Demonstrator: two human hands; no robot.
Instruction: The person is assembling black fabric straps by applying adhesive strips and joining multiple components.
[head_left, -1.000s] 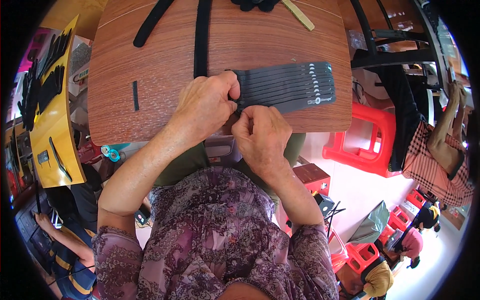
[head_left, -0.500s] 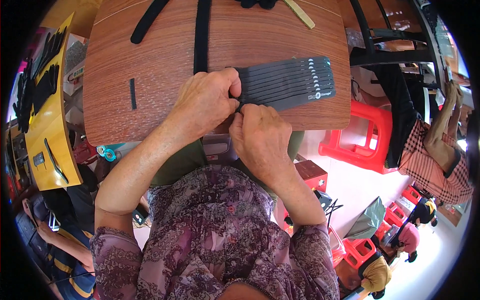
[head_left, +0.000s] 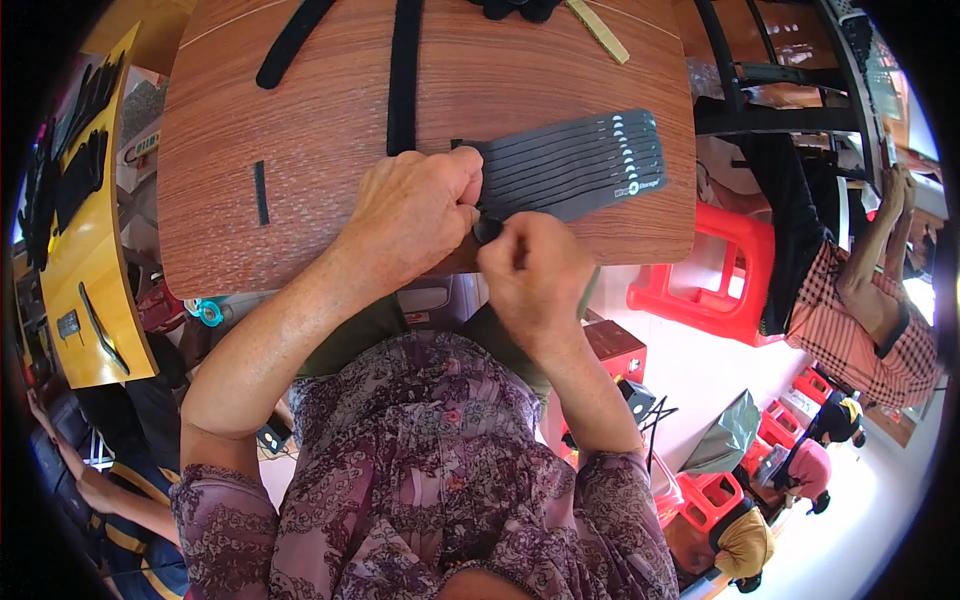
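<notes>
A fanned stack of dark grey straps (head_left: 575,165) with rounded ends and white marks lies on the near part of the wooden table (head_left: 300,110). My left hand (head_left: 412,208) is closed on the stack's left end, thumb and fingers pressed together. Just right of those fingertips, a rounded black strap end (head_left: 487,231) sticks out over the table's front edge. My right hand (head_left: 538,272) is closed, its curled fingers pinching at that strap end. How the strap runs beneath my left hand is hidden.
A long black strap (head_left: 404,80), another black strap (head_left: 293,45), a short dark strip (head_left: 262,193) and a yellowish strip (head_left: 598,30) lie on the table. A red stool (head_left: 715,290) stands at the right. A yellow table (head_left: 85,270) with black pieces is at the left.
My right hand has moved slightly right and down, away from my left fingertips. The rounded black strap end now shows between the hands. My left hand keeps its hold.
</notes>
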